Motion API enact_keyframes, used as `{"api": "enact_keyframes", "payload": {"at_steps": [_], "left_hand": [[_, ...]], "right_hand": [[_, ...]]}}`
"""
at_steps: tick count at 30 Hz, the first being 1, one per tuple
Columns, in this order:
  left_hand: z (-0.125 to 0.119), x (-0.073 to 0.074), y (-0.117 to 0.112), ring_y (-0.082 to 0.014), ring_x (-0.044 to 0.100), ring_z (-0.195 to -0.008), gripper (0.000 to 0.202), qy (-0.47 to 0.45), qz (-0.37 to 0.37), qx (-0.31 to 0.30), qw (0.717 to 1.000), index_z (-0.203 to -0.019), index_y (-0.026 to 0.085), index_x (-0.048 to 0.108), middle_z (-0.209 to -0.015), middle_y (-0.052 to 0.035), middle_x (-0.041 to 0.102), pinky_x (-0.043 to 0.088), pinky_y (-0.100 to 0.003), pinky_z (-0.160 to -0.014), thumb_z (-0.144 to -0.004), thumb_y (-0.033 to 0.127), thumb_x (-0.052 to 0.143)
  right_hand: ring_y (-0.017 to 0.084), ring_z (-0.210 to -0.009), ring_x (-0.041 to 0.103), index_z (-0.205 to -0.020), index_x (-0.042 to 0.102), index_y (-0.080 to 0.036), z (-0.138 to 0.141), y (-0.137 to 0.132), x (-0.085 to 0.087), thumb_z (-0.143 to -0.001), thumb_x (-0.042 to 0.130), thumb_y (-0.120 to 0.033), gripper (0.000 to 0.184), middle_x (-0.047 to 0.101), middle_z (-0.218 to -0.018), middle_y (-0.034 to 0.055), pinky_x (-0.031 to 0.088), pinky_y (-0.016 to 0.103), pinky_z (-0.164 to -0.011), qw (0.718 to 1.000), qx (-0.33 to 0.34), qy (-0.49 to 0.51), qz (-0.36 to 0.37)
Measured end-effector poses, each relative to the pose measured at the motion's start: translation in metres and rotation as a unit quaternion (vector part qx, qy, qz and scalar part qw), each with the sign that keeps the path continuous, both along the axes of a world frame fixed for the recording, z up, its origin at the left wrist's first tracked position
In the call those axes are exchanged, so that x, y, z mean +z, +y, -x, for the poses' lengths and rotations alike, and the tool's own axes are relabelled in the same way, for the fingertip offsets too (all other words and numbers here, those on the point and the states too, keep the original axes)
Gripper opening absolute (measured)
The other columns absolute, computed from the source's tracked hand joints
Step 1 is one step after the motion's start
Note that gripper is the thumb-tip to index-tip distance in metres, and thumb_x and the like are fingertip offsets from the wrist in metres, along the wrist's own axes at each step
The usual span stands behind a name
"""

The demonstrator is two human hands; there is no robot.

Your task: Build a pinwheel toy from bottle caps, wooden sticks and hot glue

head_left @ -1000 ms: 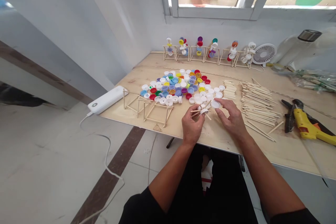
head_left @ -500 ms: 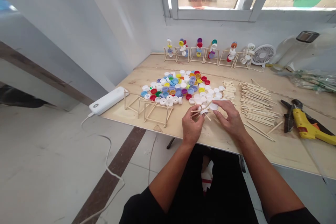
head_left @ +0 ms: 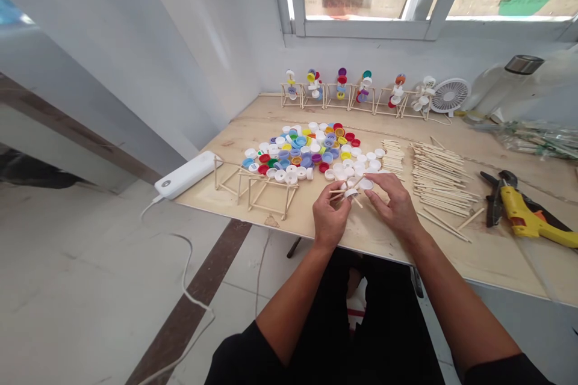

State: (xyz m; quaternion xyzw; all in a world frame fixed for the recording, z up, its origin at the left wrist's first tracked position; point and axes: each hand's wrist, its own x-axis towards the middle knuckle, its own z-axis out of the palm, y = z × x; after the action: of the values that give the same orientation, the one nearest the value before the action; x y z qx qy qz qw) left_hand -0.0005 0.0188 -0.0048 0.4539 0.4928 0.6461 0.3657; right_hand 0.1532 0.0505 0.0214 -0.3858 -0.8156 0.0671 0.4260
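My left hand (head_left: 330,218) is closed around a small assembly of thin wooden sticks fixed to a white cap (head_left: 350,192), held just above the plywood table (head_left: 478,252). My right hand (head_left: 394,204) pinches a white bottle cap (head_left: 366,183) against the end of one of the sticks. A heap of coloured and white bottle caps (head_left: 311,150) lies directly beyond both hands. A wooden stick frame (head_left: 255,186) stands to the left of my left hand.
A pile of loose sticks (head_left: 440,177) lies right of my hands, with a yellow glue gun (head_left: 526,219) and black pliers (head_left: 493,204) farther right. Several finished stick-and-cap models (head_left: 352,91) and a small white fan (head_left: 449,96) line the back wall. A white power bank (head_left: 187,173) sits at the table's left corner.
My right hand has brought the white cap slightly left, closer to the stick assembly in my left hand. The view has shifted a little.
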Motion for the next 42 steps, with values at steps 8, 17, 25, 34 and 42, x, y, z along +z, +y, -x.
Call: {"api": "enact_keyframes", "payload": {"at_steps": [8,17,25,34,42], "left_hand": [[0.000,-0.003,0.001,-0.0187,0.068,-0.087,0.031,0.011,-0.009,0.005,1.000,-0.103,0.016,0.063,-0.096,-0.0068,0.070,0.054,-0.032,-0.084,-0.072,0.020,0.065],[-0.001,0.006,-0.008,-0.0186,0.064,-0.097,0.029,0.200,-0.121,0.045,0.971,-0.104,0.020,0.061,-0.102,-0.0057,0.068,0.052,-0.034,-0.088,-0.076,0.011,0.058],[-0.003,0.003,-0.009,-0.0194,0.062,-0.102,0.033,0.263,-0.158,0.043,0.951,-0.108,0.020,0.058,-0.105,-0.0068,0.066,0.051,-0.035,-0.088,-0.077,0.009,0.054],[-0.002,0.006,-0.010,-0.0197,0.062,-0.102,0.033,0.250,-0.142,0.026,0.957,-0.107,0.021,0.059,-0.105,-0.0067,0.067,0.050,-0.035,-0.090,-0.077,0.009,0.054],[-0.002,0.006,-0.011,-0.0202,0.062,-0.101,0.032,0.246,-0.130,0.022,0.960,-0.107,0.021,0.060,-0.104,-0.0065,0.067,0.050,-0.036,-0.090,-0.076,0.010,0.055]], "right_hand": [[0.023,-0.107,0.056,-0.120,0.055,-0.021,0.000,-0.004,0.003,-0.084,0.057,-0.031,0.037,0.063,-0.115,0.0100,0.044,0.042,-0.093,0.999,-0.004,0.028,0.029],[0.021,-0.095,0.059,-0.099,0.066,-0.021,-0.005,-0.004,0.011,-0.082,0.054,-0.032,0.024,0.067,-0.104,0.0061,0.045,0.034,-0.079,0.975,-0.030,0.125,0.180],[0.019,-0.085,0.058,-0.092,0.067,-0.019,-0.005,-0.004,0.015,-0.078,0.052,-0.029,0.022,0.069,-0.095,0.0046,0.042,0.031,-0.074,0.959,-0.013,0.094,0.268],[0.013,-0.065,0.049,-0.075,0.061,-0.018,-0.005,-0.004,0.015,-0.077,0.052,-0.031,0.017,0.059,-0.069,-0.0002,0.038,0.026,-0.061,0.947,-0.024,0.104,0.304],[0.011,-0.059,0.044,-0.076,0.058,-0.017,-0.004,-0.004,0.009,-0.079,0.054,-0.039,0.023,0.054,-0.065,-0.0006,0.035,0.023,-0.052,0.935,-0.005,0.147,0.324]]}}
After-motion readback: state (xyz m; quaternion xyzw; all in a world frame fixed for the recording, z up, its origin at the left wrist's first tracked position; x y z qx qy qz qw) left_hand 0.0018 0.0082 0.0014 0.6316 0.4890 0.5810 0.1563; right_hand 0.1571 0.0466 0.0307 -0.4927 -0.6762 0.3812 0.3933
